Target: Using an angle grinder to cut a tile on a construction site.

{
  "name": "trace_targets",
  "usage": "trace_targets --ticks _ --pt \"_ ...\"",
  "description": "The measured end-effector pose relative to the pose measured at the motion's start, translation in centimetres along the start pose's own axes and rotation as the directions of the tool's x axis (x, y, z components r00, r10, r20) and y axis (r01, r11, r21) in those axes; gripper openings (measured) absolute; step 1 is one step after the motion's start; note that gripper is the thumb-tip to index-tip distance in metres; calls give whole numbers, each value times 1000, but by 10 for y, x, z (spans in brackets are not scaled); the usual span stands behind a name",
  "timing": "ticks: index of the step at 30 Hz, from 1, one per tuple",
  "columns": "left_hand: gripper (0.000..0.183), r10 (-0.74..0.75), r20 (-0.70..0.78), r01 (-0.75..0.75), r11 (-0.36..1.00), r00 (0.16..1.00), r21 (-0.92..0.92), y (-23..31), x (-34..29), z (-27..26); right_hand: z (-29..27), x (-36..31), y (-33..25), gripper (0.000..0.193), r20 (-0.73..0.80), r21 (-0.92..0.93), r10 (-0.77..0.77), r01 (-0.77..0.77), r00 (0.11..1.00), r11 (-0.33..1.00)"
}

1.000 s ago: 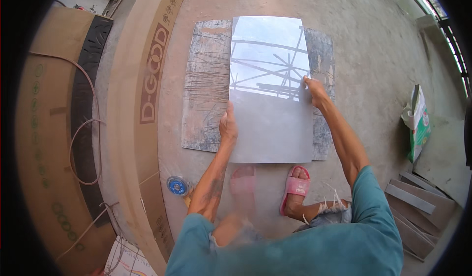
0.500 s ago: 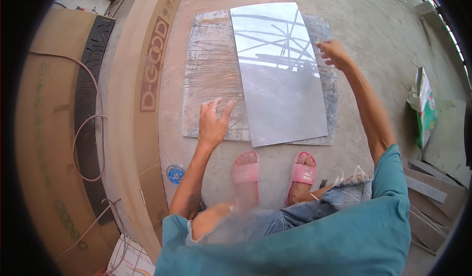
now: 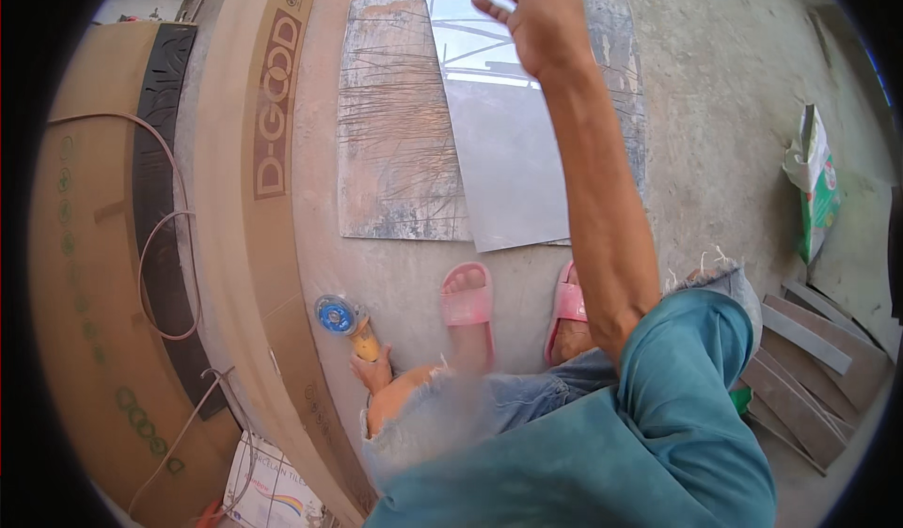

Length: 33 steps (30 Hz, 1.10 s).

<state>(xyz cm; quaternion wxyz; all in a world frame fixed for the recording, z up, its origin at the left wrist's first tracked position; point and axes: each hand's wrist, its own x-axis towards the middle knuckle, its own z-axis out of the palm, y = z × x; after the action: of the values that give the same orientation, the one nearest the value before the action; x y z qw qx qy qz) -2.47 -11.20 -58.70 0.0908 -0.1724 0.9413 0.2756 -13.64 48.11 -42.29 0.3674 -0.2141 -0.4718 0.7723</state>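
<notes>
Beside my left knee, my left hand is closed round the yellow body of an angle grinder. Its blue disc points away from me, low over the floor. My right arm reaches forward across a glossy grey tile. Above the tile's far end is my right hand, fingers apart with nothing in them; whether it touches the tile I cannot tell. The tile lies slightly turned on a larger scratched board scored with many dark lines. My forearm hides part of the tile's right side.
A long cardboard box runs along the left, with a cable beyond it. Feet in pink sandals stand just short of the board. At right are a green and white bag and several offcut strips.
My left hand has come back from the board's near left part and taken hold of the grinder. My right hand has swung from the tile's right edge to above its far end.
</notes>
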Motion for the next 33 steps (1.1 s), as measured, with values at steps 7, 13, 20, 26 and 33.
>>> trace_targets --ticks 7,13,20,26,33 --pt "41 -236 374 216 972 897 95 17 38 -9 20 -226 203 37 52 -280 667 -631 743 724" --pt "31 -25 341 91 980 940 -178 160 31 -3 73 -363 221 98 425 -381 677 -560 601 736" --pt "44 446 363 -121 751 818 -650 375 26 -93 145 -229 85 75 615 310 278 -550 738 776" --pt "72 548 644 49 740 535 -670 486 0 -109 121 -164 -10 53 819 445 239 -841 521 308" --pt "68 485 716 190 746 503 -639 549 33 -17 68 -100 27 53 789 586 127 -799 601 136"
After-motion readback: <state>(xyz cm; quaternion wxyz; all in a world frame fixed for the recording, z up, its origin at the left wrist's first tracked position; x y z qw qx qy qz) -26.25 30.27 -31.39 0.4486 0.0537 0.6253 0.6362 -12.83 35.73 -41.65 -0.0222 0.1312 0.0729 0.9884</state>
